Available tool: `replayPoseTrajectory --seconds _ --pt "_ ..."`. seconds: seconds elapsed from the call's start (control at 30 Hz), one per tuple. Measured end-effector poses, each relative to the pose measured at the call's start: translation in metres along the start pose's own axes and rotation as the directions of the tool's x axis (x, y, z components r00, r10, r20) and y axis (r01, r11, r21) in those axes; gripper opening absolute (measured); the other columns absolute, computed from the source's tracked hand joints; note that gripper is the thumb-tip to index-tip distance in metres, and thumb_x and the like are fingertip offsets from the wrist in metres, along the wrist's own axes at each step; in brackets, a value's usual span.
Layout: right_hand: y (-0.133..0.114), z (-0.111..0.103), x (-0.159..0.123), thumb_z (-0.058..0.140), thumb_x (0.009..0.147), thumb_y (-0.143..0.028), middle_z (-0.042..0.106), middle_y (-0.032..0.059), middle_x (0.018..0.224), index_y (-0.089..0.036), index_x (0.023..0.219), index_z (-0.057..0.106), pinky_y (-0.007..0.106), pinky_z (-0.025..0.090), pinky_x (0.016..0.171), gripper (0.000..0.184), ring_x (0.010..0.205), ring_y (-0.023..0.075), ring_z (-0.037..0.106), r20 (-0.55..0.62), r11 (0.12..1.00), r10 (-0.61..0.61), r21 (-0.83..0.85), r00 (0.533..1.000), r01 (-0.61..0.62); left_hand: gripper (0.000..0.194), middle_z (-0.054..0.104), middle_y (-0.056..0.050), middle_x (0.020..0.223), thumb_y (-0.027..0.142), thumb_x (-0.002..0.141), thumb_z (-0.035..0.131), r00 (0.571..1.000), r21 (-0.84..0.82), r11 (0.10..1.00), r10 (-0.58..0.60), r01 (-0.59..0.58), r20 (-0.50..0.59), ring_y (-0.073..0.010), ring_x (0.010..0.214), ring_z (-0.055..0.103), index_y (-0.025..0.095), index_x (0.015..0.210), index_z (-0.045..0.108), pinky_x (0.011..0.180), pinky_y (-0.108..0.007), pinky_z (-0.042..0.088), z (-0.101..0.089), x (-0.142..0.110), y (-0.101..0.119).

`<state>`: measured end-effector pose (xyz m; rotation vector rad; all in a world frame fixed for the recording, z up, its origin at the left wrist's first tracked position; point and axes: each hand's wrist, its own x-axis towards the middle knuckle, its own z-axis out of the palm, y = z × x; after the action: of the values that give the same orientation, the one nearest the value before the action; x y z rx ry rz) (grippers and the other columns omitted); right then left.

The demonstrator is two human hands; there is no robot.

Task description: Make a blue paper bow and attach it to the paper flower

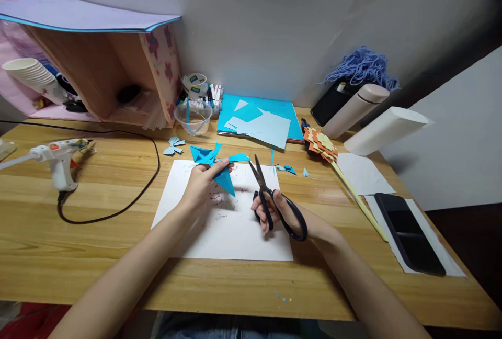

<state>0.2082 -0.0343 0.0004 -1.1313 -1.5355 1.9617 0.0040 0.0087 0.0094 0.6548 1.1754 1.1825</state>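
My left hand (pixel 202 184) pinches a folded piece of blue paper (pixel 215 164) just above a white sheet (pixel 227 234) lying on the wooden desk. My right hand (pixel 280 216) grips black scissors (pixel 274 200) through the handles. Their blades are nearly closed and point up toward the blue paper, a little to its right and not touching it. Small blue offcuts (pixel 289 169) lie beyond the scissors.
A glue gun (pixel 58 158) with a black cord (pixel 129 198) lies at left. At the back are a clear bowl (pixel 193 116), blue paper sheets (pixel 261 119), a small blue bow (pixel 173 146) and an orange paper flower on a stick (pixel 321 145). A black phone (pixel 410 234) rests at right.
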Motion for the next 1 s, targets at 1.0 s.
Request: replayPoseTrajectory --seconds 1.0 --pt "-0.006 0.007 0.003 0.02 0.078 -0.076 0.047 -0.0008 0.065 -0.018 0.081 0.043 0.022 0.041 0.048 0.063 0.052 0.0097 0.048 0.004 0.917 -0.07 -0.394 0.998 0.066 0.022 0.068 -0.004 0.067 0.036 0.065 0.071 0.979 0.242 0.955 0.138 -0.171 0.147 -0.0156 0.064 0.06 0.015 0.062 0.065 0.063 -0.025 0.044 0.002 -0.008 -0.002"
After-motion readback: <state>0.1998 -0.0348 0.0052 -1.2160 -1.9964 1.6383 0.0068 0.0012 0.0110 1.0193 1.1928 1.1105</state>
